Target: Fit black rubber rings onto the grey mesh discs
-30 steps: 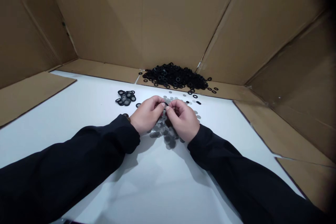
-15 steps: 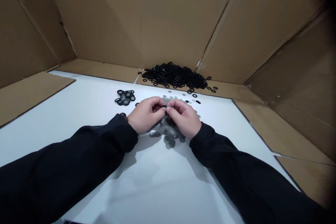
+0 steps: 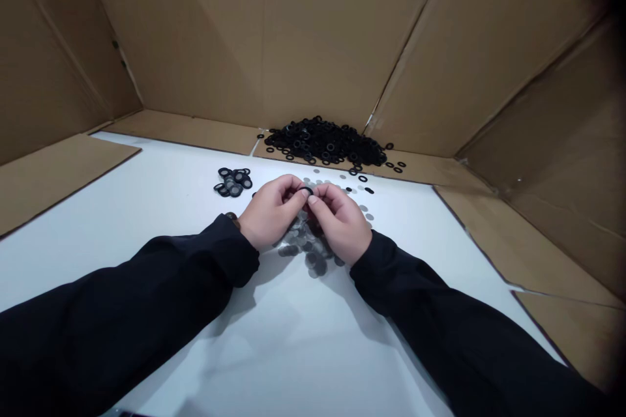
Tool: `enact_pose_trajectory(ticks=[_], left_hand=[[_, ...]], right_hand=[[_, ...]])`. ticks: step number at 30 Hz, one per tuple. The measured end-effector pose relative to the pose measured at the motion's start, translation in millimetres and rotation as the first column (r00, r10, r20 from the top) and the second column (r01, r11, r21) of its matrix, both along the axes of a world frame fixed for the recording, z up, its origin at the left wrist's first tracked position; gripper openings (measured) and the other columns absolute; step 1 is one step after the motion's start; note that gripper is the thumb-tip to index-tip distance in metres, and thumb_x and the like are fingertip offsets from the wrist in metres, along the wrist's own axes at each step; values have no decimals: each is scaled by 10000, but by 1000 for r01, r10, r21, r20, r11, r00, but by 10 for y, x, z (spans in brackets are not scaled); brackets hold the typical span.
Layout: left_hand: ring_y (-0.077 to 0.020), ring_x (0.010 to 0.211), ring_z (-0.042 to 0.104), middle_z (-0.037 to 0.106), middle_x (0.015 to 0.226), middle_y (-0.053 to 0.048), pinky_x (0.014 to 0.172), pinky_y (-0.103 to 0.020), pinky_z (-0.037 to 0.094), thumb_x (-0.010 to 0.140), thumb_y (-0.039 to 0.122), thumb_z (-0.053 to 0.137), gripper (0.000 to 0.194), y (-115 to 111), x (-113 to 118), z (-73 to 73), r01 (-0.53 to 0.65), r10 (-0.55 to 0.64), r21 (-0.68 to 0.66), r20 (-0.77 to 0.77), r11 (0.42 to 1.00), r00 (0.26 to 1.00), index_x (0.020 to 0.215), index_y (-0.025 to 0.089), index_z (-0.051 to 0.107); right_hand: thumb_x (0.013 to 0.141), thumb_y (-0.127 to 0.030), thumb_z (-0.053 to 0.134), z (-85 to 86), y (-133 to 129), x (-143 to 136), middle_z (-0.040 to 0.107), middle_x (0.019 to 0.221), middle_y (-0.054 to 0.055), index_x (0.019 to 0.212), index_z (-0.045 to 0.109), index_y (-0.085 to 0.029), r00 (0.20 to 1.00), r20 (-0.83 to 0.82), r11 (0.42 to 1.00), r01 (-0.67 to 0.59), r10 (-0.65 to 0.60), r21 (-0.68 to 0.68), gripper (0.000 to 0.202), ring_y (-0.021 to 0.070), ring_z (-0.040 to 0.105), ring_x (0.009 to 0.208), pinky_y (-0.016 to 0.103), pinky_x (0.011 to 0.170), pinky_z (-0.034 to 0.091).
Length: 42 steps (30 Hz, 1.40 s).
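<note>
Your left hand (image 3: 271,214) and right hand (image 3: 341,220) are pinching one black ring (image 3: 306,189). Uneven thumb pressure is risking a slip onto the grey discs (image 3: 319,267) at six o'clock

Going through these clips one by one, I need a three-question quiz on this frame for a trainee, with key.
1. True or false: the left hand and right hand both hold one black ring.
2. Where is the large heap of black rings? A) nearer the camera than the hands; B) beyond the hands, on the cardboard strip; C) under the left forearm.
3. Fill in: the small ring cluster lies to the ___ of the loose grey discs.

Key: 1 true; 2 B; 3 left.
</note>
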<state>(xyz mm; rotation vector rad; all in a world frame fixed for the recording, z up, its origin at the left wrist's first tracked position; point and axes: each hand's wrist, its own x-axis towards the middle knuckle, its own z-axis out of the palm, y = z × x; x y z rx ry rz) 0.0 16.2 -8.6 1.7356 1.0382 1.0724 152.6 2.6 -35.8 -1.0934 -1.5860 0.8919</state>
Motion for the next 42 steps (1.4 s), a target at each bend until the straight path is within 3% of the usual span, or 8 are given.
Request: enact_pose_trajectory(ticks=[5,10,13,16,22,29,34,42], left_hand=[[-113,674,466,529,726,19,633,-244,392,839,294,541,137,6,-10,-6,28,-28,-23,-16,999,999,807,161,548],[-92,613,442,515,663,38,593,-229,372,811,243,544,102,22,-56,9,144,-147,-72,-44,987,988,762,154,549],[-91,597,446,532,653,35,579,-226,371,803,233,545,98,29,-68,18,177,-181,-77,-48,981,982,755,149,559],[-101,621,467,548,669,26,599,-232,383,803,233,543,98,21,-60,25,126,-129,-41,-74,991,989,752,151,558],[-119,678,479,549,717,18,653,-246,396,814,239,528,96,10,-39,33,12,-3,75,-121,997,993,764,163,557],[-107,617,445,519,661,27,583,-232,371,799,263,554,115,23,-40,19,100,-106,-64,-96,993,990,757,156,565],[-107,633,462,537,681,21,595,-229,380,790,254,566,105,17,-41,0,111,-114,-29,-109,993,988,770,151,577],[-109,644,475,552,691,12,614,-234,391,807,288,570,151,33,-55,-2,122,-125,-38,-101,992,987,774,144,601]], right_hand=[[859,-387,586,28,-8,29,521,682,-25,846,547,-201,1000,-4,1000,31,-31,-8,190,117,456,597,254,562,381],[819,-402,607,60,-20,19,509,635,-37,807,534,-195,982,-172,982,-103,75,-161,220,112,458,569,249,537,366],[815,-429,601,59,-18,31,526,635,-28,803,536,-191,979,-163,969,-151,119,-195,247,119,477,574,254,538,377],[865,-414,541,59,-16,53,553,667,-14,814,528,-198,991,-31,982,-133,130,-136,222,131,496,599,265,564,400],[892,-346,489,96,-28,49,519,639,-19,774,482,-214,975,221,1000,-5,5,0,177,135,455,576,266,553,381],[875,-350,516,-10,-11,66,497,627,-33,826,496,-216,993,118,1000,24,-22,-15,144,133,464,576,258,540,383],[827,-324,554,5,-1,39,503,625,-34,821,525,-204,999,16,996,42,-41,-84,124,123,457,544,253,515,383],[870,-374,537,37,-26,73,508,623,-30,835,541,-204,993,103,999,49,-50,10,173,124,455,550,253,526,380]])
